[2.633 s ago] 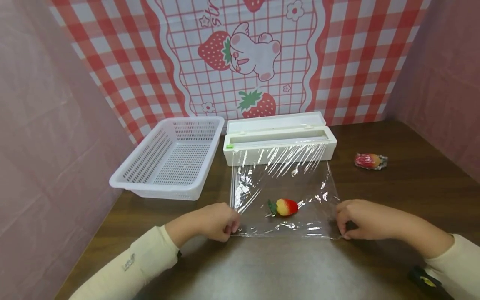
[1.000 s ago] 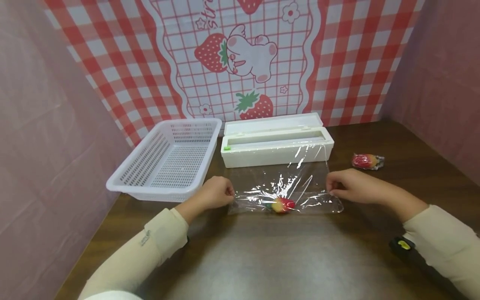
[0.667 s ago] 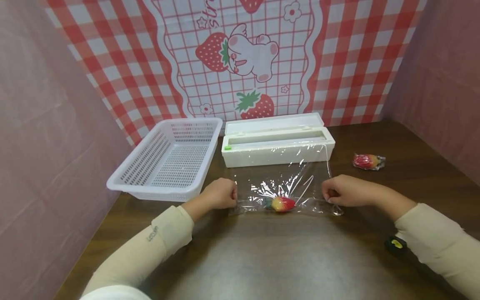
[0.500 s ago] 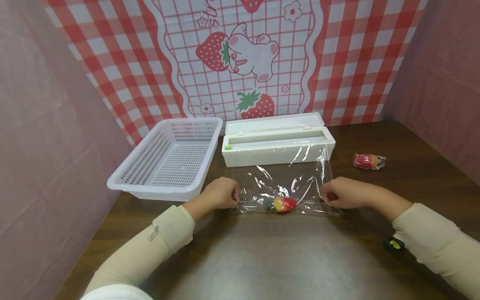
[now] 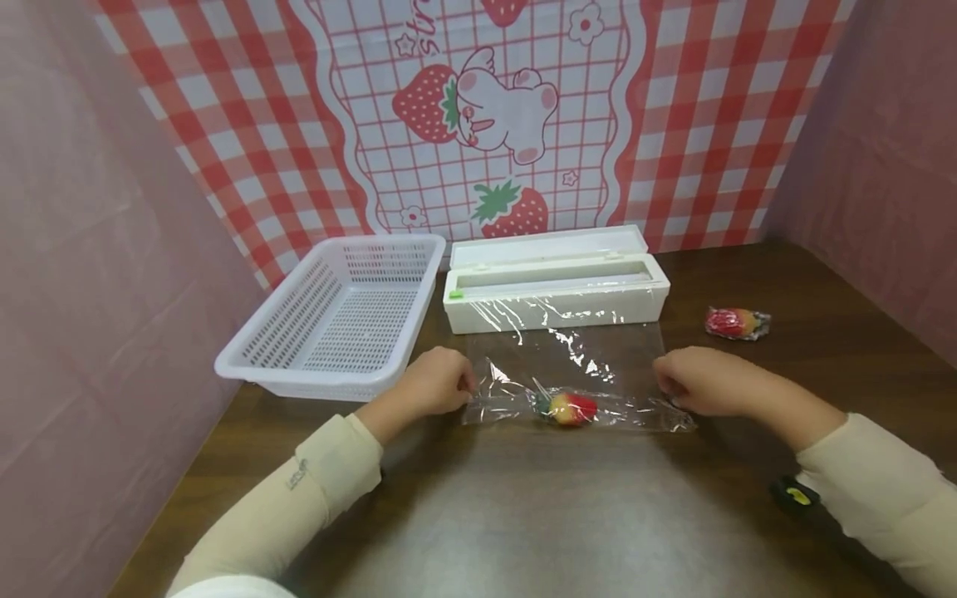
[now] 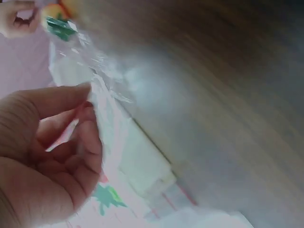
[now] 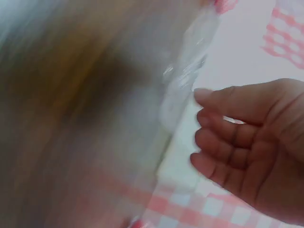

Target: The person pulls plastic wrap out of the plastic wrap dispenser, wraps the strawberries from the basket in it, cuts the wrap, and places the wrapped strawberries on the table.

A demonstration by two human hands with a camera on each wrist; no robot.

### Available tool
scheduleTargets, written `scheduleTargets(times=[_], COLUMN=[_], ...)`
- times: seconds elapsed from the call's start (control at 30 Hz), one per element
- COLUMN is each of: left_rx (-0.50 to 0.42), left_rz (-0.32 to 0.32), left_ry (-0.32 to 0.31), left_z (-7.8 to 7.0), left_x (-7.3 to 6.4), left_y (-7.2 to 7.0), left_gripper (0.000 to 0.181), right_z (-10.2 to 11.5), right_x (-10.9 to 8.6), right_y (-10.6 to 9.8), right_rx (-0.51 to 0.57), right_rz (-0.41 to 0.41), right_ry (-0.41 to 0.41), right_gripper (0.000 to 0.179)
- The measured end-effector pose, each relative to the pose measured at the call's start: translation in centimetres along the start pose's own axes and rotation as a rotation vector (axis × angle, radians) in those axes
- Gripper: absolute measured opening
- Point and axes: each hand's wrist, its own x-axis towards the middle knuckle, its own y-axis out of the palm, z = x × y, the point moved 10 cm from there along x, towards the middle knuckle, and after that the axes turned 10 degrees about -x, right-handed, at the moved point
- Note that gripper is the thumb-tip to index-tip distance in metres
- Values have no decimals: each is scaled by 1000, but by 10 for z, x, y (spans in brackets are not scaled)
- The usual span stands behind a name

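One plump red-and-yellow strawberry with green leaves [image 5: 574, 409] lies at the near end of a sheet of clear plastic film [image 5: 583, 364] on a dark wooden table [image 5: 523, 515]. The left hand [image 5: 437, 382] pinches the film's edge; the right hand [image 5: 703, 382] curls at the opposite edge, its grip impossible to confirm. Beyond sit a white perforated plastic basket [image 5: 299, 374], a film-wrapped red-and-yellow strawberry [image 5: 734, 323] and an open, long white box [image 5: 553, 267], before a red-and-white checked cloth [image 5: 508, 116].

Brown table [image 5: 523, 498], basket [image 5: 314, 375], box [image 5: 559, 291], film-covered fruit [image 5: 571, 409], wrapped fruit [image 5: 734, 323]
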Motion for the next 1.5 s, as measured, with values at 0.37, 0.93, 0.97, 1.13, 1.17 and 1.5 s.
scheduleTargets(times=[0.37, 0.93, 0.97, 1.13, 1.17, 1.5], left_rx=[5, -123, -149, -291, -310, -101], left_rz=[94, 127, 138, 216, 229, 91], left_ry=[298, 319, 310, 193, 159, -1], left_z=[-75, -73, -71, -57, -54, -36], left_x=[18, 27, 29, 42, 45, 69], left_y=[37, 41, 41, 45, 46, 39], left_gripper=[34, 15, 16, 16, 16, 15], right_z=[63, 65, 63, 49, 46, 23], right_x=[32, 44, 45, 51, 53, 74], right_y=[-5, -6, -6, -3, -2, -1], right_rx=[15, 101, 123, 223, 233, 76], right_rz=[-94, -186, -181, -135, -126, -176], right_ry=[-154, -240, -234, -183, -169, -41], right_gripper=[31, 15, 15, 14, 14, 16])
